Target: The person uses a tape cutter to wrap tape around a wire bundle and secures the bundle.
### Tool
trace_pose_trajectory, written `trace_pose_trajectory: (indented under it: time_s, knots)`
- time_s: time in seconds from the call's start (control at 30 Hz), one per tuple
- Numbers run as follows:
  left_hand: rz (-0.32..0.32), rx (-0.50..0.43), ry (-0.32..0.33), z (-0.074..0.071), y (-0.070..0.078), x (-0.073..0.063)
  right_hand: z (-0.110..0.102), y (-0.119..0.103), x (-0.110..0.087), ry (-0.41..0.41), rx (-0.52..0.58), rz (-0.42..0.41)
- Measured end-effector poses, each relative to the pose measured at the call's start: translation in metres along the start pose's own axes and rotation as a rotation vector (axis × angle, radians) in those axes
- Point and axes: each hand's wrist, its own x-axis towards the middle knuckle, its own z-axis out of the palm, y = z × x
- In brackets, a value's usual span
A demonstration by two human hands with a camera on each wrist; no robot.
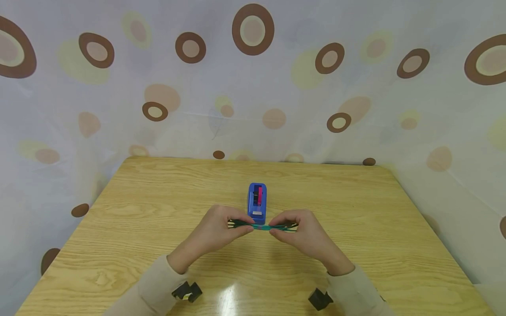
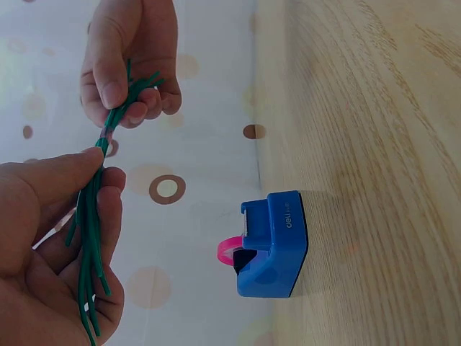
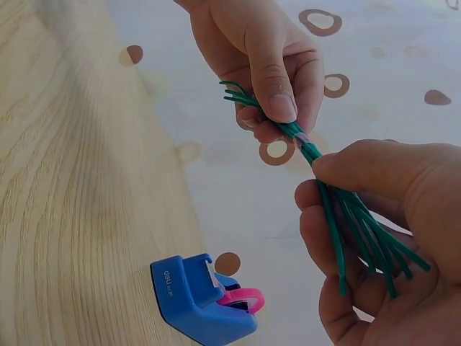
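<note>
A bundle of thin green wire-like strands is held level above the table by both hands. My left hand pinches it left of its middle between thumb and fingers; my right hand pinches it on the right. Between the fingertips, a narrow pinkish band of tape wraps the strands. Loose ends fan out across the palm in the left wrist view, where the left hand is nearest. Just beyond the hands stands a blue tape dispenser with a pink roll.
The wooden table reaches back to a pale curtain patterned with brown ovals, which also hangs along both sides. Small black devices sit at the sleeve cuffs.
</note>
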Motion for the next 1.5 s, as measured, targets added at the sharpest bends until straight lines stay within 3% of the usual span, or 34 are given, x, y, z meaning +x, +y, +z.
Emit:
trace_pose_trajectory:
  time_s: [0.3,0.7,1.13,1.5]
  knots:
    - [0.024,-0.006,-0.001,-0.003,-0.002,-0.003,-0.001,0.0,-0.003,0.006,0.006,0.037]
    - [0.064,0.013,-0.011,-0.008,-0.004,-0.005,-0.001,0.003,-0.005,-0.008,0.031,-0.03]
    - [0.045,-0.011,-0.035,-0.008,-0.008,-0.011,0.001,0.009,-0.006,-0.029,0.027,-0.091]
    - [0.024,-0.077,-0.1,-0.006,-0.012,-0.019,0.006,0.011,-0.013,-0.067,0.053,-0.129]
